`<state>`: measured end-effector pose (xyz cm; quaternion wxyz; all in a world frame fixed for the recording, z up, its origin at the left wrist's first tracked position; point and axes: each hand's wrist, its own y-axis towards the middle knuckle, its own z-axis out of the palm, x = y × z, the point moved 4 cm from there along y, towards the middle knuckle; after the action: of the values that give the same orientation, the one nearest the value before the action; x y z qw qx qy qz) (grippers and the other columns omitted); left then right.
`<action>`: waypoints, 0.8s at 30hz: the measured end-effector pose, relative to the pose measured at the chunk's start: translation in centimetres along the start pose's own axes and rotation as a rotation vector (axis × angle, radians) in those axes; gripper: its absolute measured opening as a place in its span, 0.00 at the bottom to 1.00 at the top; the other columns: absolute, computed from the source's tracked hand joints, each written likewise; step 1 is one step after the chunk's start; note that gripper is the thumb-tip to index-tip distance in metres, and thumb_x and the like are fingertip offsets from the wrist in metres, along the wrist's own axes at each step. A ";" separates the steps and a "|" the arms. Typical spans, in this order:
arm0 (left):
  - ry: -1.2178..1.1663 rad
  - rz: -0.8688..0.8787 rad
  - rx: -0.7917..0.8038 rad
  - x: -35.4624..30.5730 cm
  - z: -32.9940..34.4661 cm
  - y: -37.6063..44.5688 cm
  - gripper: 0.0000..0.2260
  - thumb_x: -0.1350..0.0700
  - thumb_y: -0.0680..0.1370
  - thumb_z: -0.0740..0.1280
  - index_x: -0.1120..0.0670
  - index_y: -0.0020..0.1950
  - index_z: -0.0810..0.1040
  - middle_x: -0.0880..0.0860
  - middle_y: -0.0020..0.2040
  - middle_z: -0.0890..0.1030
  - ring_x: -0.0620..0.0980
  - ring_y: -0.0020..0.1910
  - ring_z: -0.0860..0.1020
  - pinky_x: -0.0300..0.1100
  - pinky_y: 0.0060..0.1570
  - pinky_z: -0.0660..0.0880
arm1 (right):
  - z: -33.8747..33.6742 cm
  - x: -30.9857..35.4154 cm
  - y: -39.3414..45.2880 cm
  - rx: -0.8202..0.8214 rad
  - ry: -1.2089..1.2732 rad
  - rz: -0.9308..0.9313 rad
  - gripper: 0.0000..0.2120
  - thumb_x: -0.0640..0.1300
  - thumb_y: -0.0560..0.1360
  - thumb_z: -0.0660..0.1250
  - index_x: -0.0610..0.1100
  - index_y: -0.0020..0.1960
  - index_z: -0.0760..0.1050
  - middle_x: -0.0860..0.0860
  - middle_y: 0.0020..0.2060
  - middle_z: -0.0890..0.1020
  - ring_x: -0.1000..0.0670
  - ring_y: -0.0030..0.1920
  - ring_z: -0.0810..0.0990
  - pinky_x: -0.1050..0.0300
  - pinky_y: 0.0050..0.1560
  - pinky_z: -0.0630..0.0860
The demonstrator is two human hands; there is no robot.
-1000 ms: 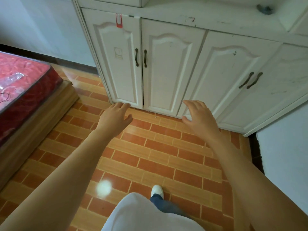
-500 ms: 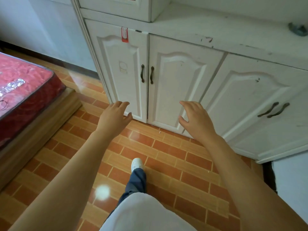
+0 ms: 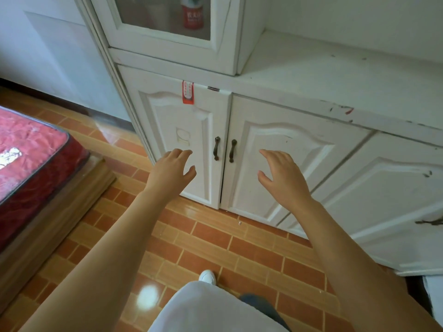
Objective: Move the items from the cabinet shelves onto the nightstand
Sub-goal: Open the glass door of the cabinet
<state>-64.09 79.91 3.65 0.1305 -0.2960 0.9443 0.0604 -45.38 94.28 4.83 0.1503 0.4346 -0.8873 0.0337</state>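
Hands, both empty with fingers spread: left hand [image 3: 170,173] and right hand [image 3: 282,178] flank the two dark, upright handles [image 3: 224,149] of the shut white panelled doors [image 3: 271,164]. Behind the upper glass door [image 3: 165,17], a red-labelled upright bottle [image 3: 193,14], possibly a jar, is cropped and blurred. Tiled floor [image 3: 215,243]; red mattress [image 3: 28,154] at left.

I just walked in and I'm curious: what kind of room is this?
Most likely a bedroom: a red mattress on a low wooden base sits at the left, beside a white cabinet with closed doors and a glass-fronted upper section, on a tiled floor.
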 end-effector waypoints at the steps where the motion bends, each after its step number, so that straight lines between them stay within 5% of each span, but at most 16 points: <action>1: 0.000 0.000 -0.002 0.2 -0.1 0.8 0.21 0.50 0.79 0.58 0.54 0.71 0.65 0.55 0.68 0.71 0.55 0.66 0.69 0.49 0.63 0.68 | -0.1 0.0 0.8 -0.006 0.007 0.000 0.24 0.46 0.78 0.59 0.43 0.72 0.60 0.48 0.68 0.69 0.47 0.70 0.63 0.53 0.67 0.63; 9: -0.004 0.007 -0.032 0.0 -1.2 5.5 0.22 0.50 0.79 0.59 0.55 0.71 0.63 0.56 0.68 0.70 0.55 0.66 0.69 0.48 0.65 0.67 | -1.6 -0.4 5.8 -0.069 0.075 -0.029 0.24 0.47 0.78 0.59 0.43 0.72 0.59 0.47 0.69 0.68 0.47 0.70 0.63 0.53 0.68 0.63; 24: -0.006 0.000 -0.382 -4.9 -12.3 14.4 0.25 0.51 0.78 0.61 0.57 0.73 0.59 0.58 0.70 0.67 0.57 0.68 0.66 0.51 0.65 0.66 | -13.3 0.3 15.6 -0.295 0.198 -0.263 0.24 0.46 0.78 0.58 0.44 0.73 0.58 0.48 0.71 0.65 0.50 0.72 0.59 0.59 0.68 0.58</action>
<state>-71.02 91.99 17.34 0.0745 -0.3152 0.9152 0.2396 -54.57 106.26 18.69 0.3017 0.5146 -0.7992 -0.0740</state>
